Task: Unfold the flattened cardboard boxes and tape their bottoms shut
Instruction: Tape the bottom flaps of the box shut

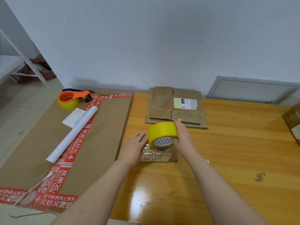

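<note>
A small cardboard box with old clear tape and a barcode stands on the wooden table. My left hand lies flat on its left side, fingers straight, pressing it. My right hand grips a yellow tape roll held just above the box's far edge. A stack of flattened cardboard boxes with a white label lies further back on the table.
A large flat carton with red printed tape lies left of the table, bearing an orange tape dispenser, a white paper roll and a notepad. Another box's corner shows at the right edge. A white cable trails lower left.
</note>
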